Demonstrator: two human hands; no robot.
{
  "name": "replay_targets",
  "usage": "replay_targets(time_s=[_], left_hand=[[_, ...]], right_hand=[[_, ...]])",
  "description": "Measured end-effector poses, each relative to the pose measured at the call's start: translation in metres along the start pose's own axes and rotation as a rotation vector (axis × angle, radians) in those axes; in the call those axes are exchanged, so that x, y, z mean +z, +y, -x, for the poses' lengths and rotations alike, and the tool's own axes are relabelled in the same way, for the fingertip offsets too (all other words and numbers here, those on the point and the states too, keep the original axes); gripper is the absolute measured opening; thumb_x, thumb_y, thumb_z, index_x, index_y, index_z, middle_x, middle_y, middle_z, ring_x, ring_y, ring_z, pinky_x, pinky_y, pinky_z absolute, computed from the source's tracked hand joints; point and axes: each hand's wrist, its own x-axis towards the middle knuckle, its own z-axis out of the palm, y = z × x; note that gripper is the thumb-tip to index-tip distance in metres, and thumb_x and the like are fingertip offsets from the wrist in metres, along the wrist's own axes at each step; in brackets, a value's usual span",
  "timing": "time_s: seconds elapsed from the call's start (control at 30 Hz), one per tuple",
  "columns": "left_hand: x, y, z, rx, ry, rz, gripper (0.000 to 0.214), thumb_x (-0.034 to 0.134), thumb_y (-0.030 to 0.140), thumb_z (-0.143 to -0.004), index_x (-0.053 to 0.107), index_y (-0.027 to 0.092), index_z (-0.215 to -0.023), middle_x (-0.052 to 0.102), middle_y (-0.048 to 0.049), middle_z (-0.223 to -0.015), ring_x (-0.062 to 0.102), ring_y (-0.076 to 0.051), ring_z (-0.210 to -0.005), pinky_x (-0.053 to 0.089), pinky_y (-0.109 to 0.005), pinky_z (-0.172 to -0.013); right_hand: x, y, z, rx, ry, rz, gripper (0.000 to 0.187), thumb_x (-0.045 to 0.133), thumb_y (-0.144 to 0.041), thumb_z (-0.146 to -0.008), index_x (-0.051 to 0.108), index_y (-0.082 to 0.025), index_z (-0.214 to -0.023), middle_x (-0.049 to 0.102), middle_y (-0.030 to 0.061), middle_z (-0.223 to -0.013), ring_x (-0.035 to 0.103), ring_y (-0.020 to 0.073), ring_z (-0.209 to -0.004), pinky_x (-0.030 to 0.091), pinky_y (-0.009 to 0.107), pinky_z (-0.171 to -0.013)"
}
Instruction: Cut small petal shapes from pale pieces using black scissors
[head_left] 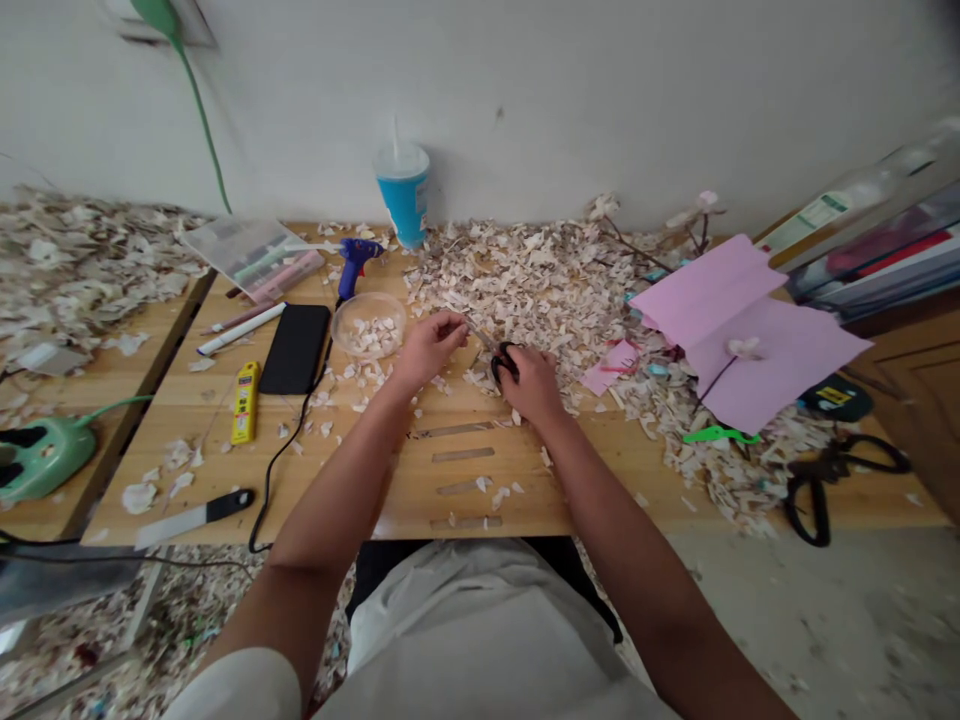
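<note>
My right hand (534, 385) is closed round the black handles of a small pair of scissors (504, 360). Their blades point up and left, towards my left hand (433, 348). The fingers of that hand are pinched together by the blade tips; whatever is between them is too small to make out. Both hands are just above the wooden table (517, 490), at the near edge of a heap of pale, shell-like flakes (517, 270). Left of my left hand stands a clear round tub (367, 326) with more flakes inside.
A blue cup (405, 195) and purple glue gun (356, 265) stand behind. Leftward lie a black phone (295, 350), yellow box (245, 403) and scraper (196, 516). Pink paper (772, 350) and large black scissors (832, 475) are on the right. A black cable (289, 455) runs across the table.
</note>
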Motion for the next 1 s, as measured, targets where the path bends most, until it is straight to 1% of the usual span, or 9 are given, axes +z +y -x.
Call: replay_targets(time_s=[0.1,0.33,0.53,0.73,0.87,1.0], left_hand=[[0.0,0.001,0.0,-0.004,-0.01,0.0,0.021,0.063,0.037,-0.082,0.066,0.016,-0.085,0.065,-0.0016,-0.071,0.058,-0.012,-0.066,0.045,-0.024,-0.066],[-0.003,0.01,0.002,-0.003,-0.037,-0.035,0.018,0.063,0.033,-0.082,0.066,0.016,-0.081,0.065,-0.0026,-0.072,0.057,-0.012,-0.066,0.043,-0.024,-0.064],[-0.008,0.005,0.0,0.042,-0.055,-0.128,0.018,0.062,0.033,-0.083,0.068,0.017,-0.082,0.064,-0.0021,-0.071,0.054,-0.012,-0.064,0.04,-0.024,-0.062],[-0.012,0.005,0.0,0.091,-0.075,-0.206,0.017,0.058,0.031,-0.084,0.068,0.018,-0.082,0.063,-0.0018,-0.073,0.054,-0.013,-0.067,0.038,-0.025,-0.064],[-0.015,0.006,-0.002,0.117,-0.049,-0.256,0.012,0.061,0.028,-0.082,0.067,0.019,-0.078,0.061,-0.0014,-0.073,0.051,-0.014,-0.067,0.038,-0.026,-0.066],[-0.016,0.008,-0.002,0.158,-0.017,-0.309,0.009,0.064,0.026,-0.08,0.068,0.019,-0.077,0.061,-0.0024,-0.074,0.052,-0.015,-0.07,0.04,-0.027,-0.072]], right_hand=[[0.0,0.0,0.0,0.011,-0.001,-0.004,0.025,0.047,-0.03,-0.091,0.062,-0.02,-0.108,0.068,0.0115,-0.104,0.056,0.0275,-0.101,0.03,0.04,-0.09],[0.0,0.001,-0.001,0.005,-0.006,0.021,0.026,0.046,-0.032,-0.091,0.062,-0.02,-0.107,0.068,0.0121,-0.102,0.055,0.0278,-0.1,0.032,0.04,-0.089],[0.0,0.001,-0.001,0.004,-0.008,0.032,0.025,0.047,-0.031,-0.091,0.063,-0.02,-0.107,0.068,0.0124,-0.102,0.055,0.028,-0.1,0.031,0.041,-0.089],[-0.001,0.0,0.0,0.001,0.0,0.029,0.026,0.046,-0.029,-0.091,0.062,-0.019,-0.108,0.068,0.0119,-0.103,0.055,0.0279,-0.102,0.031,0.04,-0.088],[-0.001,-0.001,0.0,0.006,-0.001,0.045,0.023,0.047,-0.029,-0.09,0.063,-0.02,-0.105,0.068,0.0114,-0.101,0.055,0.0281,-0.101,0.03,0.041,-0.089],[-0.002,-0.003,0.001,0.003,0.034,0.084,0.022,0.047,-0.029,-0.09,0.064,-0.02,-0.101,0.069,0.0113,-0.097,0.055,0.0278,-0.098,0.03,0.041,-0.088]])
